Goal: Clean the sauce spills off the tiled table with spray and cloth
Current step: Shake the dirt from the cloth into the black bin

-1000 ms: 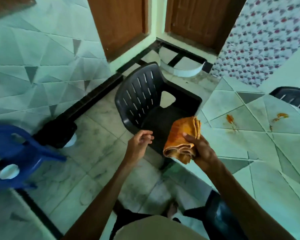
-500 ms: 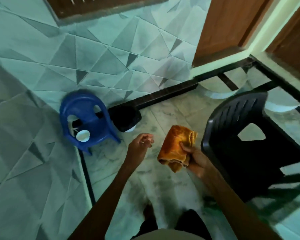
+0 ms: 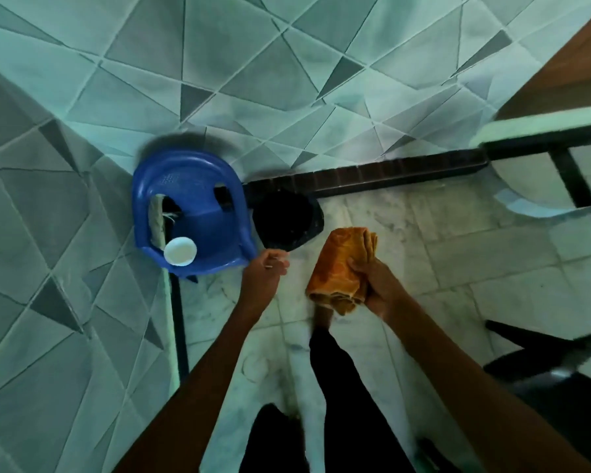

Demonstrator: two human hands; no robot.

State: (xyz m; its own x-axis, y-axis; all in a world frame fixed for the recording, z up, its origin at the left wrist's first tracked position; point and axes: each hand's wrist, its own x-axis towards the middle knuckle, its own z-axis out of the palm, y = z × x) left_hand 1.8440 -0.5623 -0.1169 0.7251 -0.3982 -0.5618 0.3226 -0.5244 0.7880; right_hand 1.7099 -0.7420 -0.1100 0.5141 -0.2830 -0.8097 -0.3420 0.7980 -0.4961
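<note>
At frame centre the right hand (image 3: 377,285) grips the folded orange cloth (image 3: 340,268) over open marble floor (image 3: 475,254), the left hand (image 3: 267,269) loosely curled and empty just beside the front edge of the blue plastic chair (image 3: 212,230).

- The black chair (image 3: 539,363) runs off the right edge; only part of it shows.
- The dark shape (image 3: 284,223) beside the blue chair (image 3: 191,186) is too black to identify.
- Whether the curled fingers (image 3: 281,264) of the left hand (image 3: 265,273) pinch anything is too small to tell.
- The right hand (image 3: 377,290), gripping the cloth (image 3: 340,264), hides its right side.
</note>
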